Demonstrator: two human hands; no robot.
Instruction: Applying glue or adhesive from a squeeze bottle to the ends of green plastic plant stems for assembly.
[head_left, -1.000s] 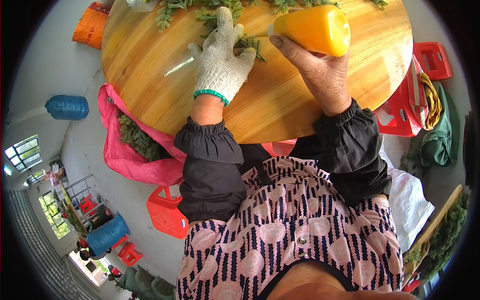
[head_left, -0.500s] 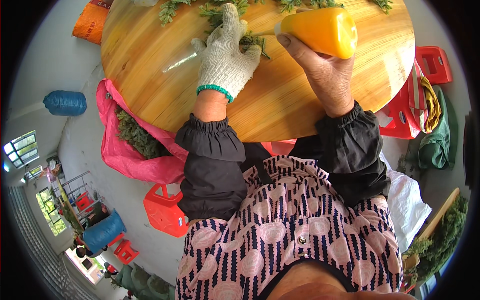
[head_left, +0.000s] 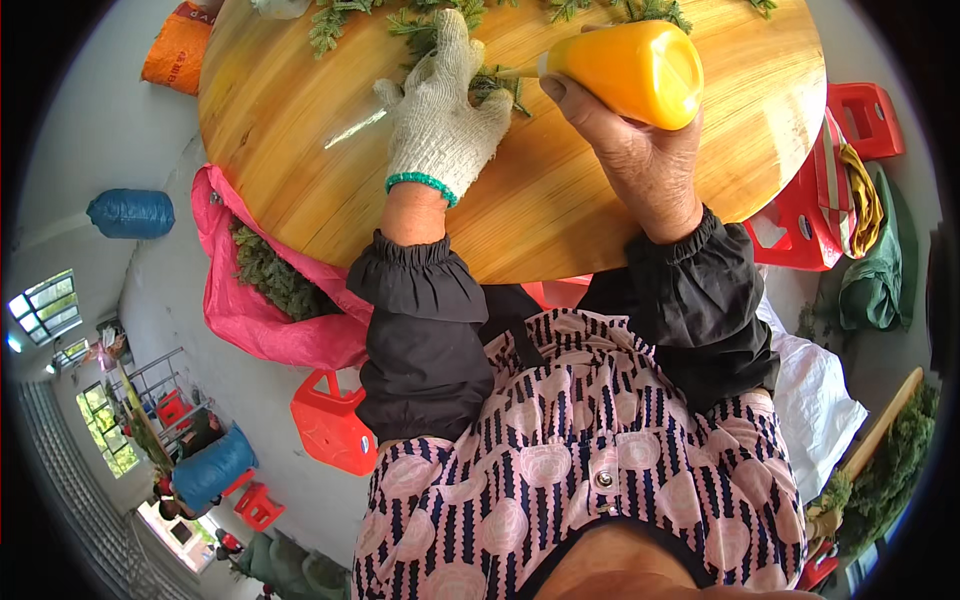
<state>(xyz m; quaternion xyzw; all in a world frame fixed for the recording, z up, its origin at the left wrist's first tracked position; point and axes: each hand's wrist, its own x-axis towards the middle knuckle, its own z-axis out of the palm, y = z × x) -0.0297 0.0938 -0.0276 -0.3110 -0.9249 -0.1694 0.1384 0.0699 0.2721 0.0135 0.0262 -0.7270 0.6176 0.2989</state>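
My left hand (head_left: 445, 130) wears a white knitted glove with a green cuff. It lies over an evergreen sprig (head_left: 512, 84) on the round wooden table (head_left: 560, 190), its thumb and fingers about the stem; the grip is partly hidden under the glove. Bare, my right hand (head_left: 640, 155) is wrapped round a yellow squeeze bottle (head_left: 628, 75). The bottle is tilted on its side, and its thin nozzle points left at the sprig beside my gloved thumb. I cannot make out whether anything comes from the tip.
More evergreen sprigs (head_left: 338, 25) lie along the table's far part. A pink sack (head_left: 235, 315) of greenery hangs at the left edge. Red stools (head_left: 335, 425) stand around, and a white sack (head_left: 815, 400) lies at the right. Farther left are blue bundles (head_left: 130, 213).
The bottle has come slightly lower and nearer in my right hand. My left hand stays on the sprig; the whole view has shifted a little.
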